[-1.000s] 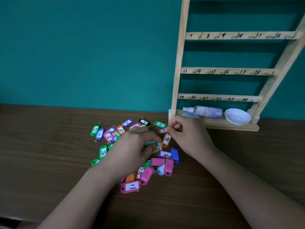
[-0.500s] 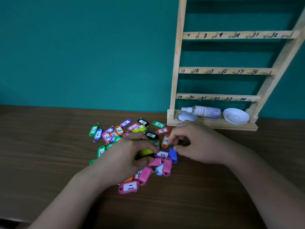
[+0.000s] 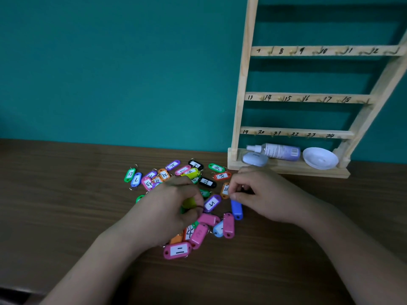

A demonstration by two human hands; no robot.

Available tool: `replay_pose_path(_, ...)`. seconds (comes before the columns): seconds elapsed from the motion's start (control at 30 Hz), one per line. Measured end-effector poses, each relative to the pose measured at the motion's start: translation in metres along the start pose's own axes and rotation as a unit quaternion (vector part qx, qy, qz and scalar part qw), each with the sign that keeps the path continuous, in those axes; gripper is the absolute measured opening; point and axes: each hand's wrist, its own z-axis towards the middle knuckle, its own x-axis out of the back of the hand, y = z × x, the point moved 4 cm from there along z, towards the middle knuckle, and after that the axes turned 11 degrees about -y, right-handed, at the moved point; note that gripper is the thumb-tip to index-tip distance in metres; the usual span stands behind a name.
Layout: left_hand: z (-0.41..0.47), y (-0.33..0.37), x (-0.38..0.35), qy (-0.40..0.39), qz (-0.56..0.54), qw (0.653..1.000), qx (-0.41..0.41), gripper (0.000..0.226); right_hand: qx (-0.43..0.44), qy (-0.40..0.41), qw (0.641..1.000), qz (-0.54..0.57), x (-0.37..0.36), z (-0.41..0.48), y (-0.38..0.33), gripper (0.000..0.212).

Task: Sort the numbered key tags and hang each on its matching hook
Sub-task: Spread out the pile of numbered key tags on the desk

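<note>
Teal wall [image 3: 110,73] behind a dark wooden table [image 3: 55,216]. A wooden rack [image 3: 241,95] leans on the wall at the table's far edge, toward the far right corner. Its three rails in view carry small hooks [image 3: 271,51] with handwritten numbers 7–12, 13–18 and 19–24, and no tag hangs on any of them. On the rack's base ledge lie a spray bottle [image 3: 279,151], a white dish [image 3: 320,158] and a pale oval object [image 3: 254,159].

The key tags [image 3: 189,172] are heaped loosely near the middle of the far edge, just beside the rack's base. Some lie label up, among them a pink tag [image 3: 178,250] marked 11 and a green tag [image 3: 217,167] marked 9. Others lie blank side up.

The left hand [image 3: 171,208] rests on the heap with fingers curled around a yellow-green tag [image 3: 189,202]. The right hand [image 3: 264,194] pinches, thumb against fingertip, the ring end of a blue tag [image 3: 236,210] whose body lies blank side up on the table. Sorting appears barely begun.

Likely faults:
- **Tangled rings.** They overlap in the heap, so lifting one tag may drag its neighbours along and scatter them.
- **Unread number.** The blue tag's number is hidden, and hanging it before turning it over risks a wrong hook.
- **Misread digits.** Hand-drawn figures read upside down, such as 9, could be mistaken.
- **Unsteady rack.** It only leans, so a firm push at a hook might shift it.
</note>
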Motion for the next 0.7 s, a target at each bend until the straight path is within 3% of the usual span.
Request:
replay_pose_path(0.17,0.000,-0.001,0.002,0.023,-0.003,1.000,-0.007,0.012,0.024,0.072,0.996,0.042,0.011,-0.003,-0.002,0.013)
replay_pose_path(0.7,0.006,0.006,-0.005,0.000,0.000,1.000,-0.026,0.054,0.037,0.063,0.986,0.148,0.013,-0.005,0.003,0.021)
